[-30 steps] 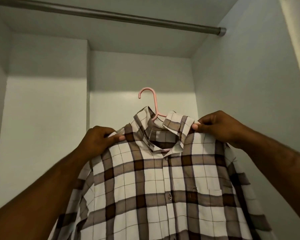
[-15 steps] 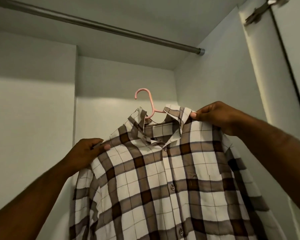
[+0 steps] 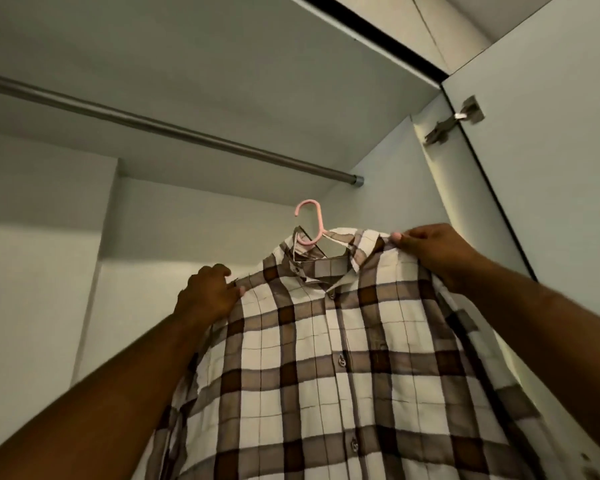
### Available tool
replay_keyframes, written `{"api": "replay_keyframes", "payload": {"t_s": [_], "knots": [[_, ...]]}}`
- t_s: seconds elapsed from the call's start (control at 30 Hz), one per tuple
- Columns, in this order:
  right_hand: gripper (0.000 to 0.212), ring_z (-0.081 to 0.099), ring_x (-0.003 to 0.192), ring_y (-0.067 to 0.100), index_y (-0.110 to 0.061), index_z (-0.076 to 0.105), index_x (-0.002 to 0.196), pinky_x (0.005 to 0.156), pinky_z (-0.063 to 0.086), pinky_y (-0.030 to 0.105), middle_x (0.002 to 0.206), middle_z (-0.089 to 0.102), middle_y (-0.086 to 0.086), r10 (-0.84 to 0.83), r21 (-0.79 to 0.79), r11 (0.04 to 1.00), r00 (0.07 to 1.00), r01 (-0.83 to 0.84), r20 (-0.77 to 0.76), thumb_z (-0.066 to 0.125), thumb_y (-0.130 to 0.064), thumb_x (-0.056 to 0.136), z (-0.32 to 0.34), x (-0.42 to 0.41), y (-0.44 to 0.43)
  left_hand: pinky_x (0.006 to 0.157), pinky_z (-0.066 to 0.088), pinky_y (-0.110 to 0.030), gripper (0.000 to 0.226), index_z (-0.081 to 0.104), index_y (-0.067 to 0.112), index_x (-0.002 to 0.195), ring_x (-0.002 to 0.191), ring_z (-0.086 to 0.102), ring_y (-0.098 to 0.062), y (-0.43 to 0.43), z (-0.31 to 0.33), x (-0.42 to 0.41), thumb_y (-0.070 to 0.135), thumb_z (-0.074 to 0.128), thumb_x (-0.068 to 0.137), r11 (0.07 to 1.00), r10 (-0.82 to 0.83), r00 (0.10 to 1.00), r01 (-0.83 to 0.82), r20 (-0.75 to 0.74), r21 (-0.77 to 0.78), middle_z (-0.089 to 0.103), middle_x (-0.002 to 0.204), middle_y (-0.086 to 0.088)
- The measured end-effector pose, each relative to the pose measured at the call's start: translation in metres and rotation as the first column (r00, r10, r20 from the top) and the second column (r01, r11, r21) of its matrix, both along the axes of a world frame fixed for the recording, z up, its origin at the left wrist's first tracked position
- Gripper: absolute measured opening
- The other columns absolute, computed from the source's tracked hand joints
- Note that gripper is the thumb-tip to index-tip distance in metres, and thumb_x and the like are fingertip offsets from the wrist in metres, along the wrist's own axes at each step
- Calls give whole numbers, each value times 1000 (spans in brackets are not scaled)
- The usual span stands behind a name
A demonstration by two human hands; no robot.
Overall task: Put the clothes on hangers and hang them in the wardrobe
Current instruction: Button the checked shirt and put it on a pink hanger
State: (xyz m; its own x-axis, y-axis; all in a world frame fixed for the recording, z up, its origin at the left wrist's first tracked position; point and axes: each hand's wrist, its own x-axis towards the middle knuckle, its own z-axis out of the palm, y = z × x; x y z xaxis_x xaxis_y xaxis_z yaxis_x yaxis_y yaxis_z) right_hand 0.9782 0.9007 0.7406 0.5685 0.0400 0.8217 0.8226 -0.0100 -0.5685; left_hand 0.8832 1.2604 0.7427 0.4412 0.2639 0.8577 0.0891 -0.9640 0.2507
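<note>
I have the plaid shirt (image 3: 326, 358) on the pink hanger (image 3: 310, 220), buttoned, with the hook poking out of the collar at 12 o'clock. My left hand (image 3: 208, 296) grips the shoulder at 9 o'clock, fingers curled into the cloth. My right hand (image 3: 433, 254) pinches the shoulder at 2 o'clock. The hook hangs below the rail (image 3: 187, 131), apart from it, near its 3 o'clock end. Hooking it on is what's left, I judge.

Shirt (image 3: 326, 375) I'm holding: white ground, brown and taupe plaid, dark brown squares where the bands cross, thin dark lines, grey buttons. Hanger (image 3: 311, 220) pale pink. Rail (image 3: 187, 131) dull grey metal; wardrobe (image 3: 42, 271) walls plain pale grey-white, hinge (image 3: 455, 120) silver, strip (image 3: 378, 38) at the top black.
</note>
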Motion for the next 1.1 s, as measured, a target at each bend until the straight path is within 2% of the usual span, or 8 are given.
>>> {"api": "replay_keyframes", "payload": {"t_s": [0.03, 0.1, 0.37, 0.43, 0.53, 0.6, 0.7, 1.1], "knots": [[22, 73, 77, 24, -12, 78, 86, 67, 58, 28, 82, 77, 11, -43, 4, 999, 999, 43, 27, 70, -31, 94, 17, 6, 1, 101, 44, -44, 60, 49, 18, 141, 129, 48, -34, -9, 14, 10, 47, 67, 92, 997, 73, 997, -73, -38, 18, 51, 141, -12], [25, 72, 80, 26, -8, 77, 90, 74, 58, 30, 84, 75, 11, -112, 25, 994, 991, 110, 76, 72, -32, 93, 51, 17, 3, 107, 40, -48, 72, 38, 17, 149, 135, 41, -37, -30, 38, 28, 48, 68, 91, 992, 113, 992, -110, -55, 60, 42, 148, -15], [38, 70, 91, 27, -2, 73, 103, 83, 59, 38, 97, 72, 13, -343, 100, 939, 924, 330, 169, 75, -37, 90, 166, 61, 1, 108, 35, -49, 58, 41, 23, 146, 138, 38, -29, -81, 92, 76, 48, 58, 96, 939, 171, 982, -186, 77, 288, 42, 150, -7], [40, 67, 89, 25, 0, 71, 106, 70, 55, 33, 98, 70, 12, -394, 124, 918, 900, 377, 188, 76, -37, 89, 181, 69, -1, 110, 34, -50, 61, 38, 23, 148, 141, 35, -29, -84, 101, 84, 49, 57, 96, 927, 165, 980, -193, 114, 321, 40, 153, -6], [39, 58, 84, 21, -1, 65, 111, 53, 36, 24, 93, 60, 9, -444, 121, 896, 869, 428, 218, 75, -33, 91, 190, 76, -6, 113, 31, -50, 65, 34, 23, 152, 145, 30, -29, -91, 112, 94, 48, 58, 97, 912, 181, 973, -220, 143, 347, 35, 157, -6], [41, 55, 87, 21, -1, 62, 116, 59, 40, 25, 91, 57, 8, -462, 87, 886, 855, 455, 233, 73, -33, 92, 192, 78, -9, 113, 30, -51, 65, 34, 23, 152, 145, 29, -29, -97, 115, 100, 46, 58, 97, 903, 195, 969, -238, 152, 357, 34, 158, -7], [48, 52, 92, 23, 2, 60, 123, 77, 41, 29, 102, 58, 12, -527, 23, 839, 801, 544, 286, 71, -34, 94, 190, 86, -12, 113, 30, -51, 63, 34, 23, 152, 145, 30, -29, -105, 114, 114, 46, 57, 98, 893, 202, 968, -246, 151, 378, 34, 158, -6], [57, 53, 95, 29, 5, 57, 126, 77, 39, 32, 103, 54, 16, -582, -103, 745, 718, 659, 381, 74, -36, 91, 179, 93, -21, 114, 28, -54, 63, 32, 25, 152, 146, 30, -28, -117, 97, 130, 46, 57, 99, 878, 258, 960, -279, 107, 388, 32, 160, -4]]}}
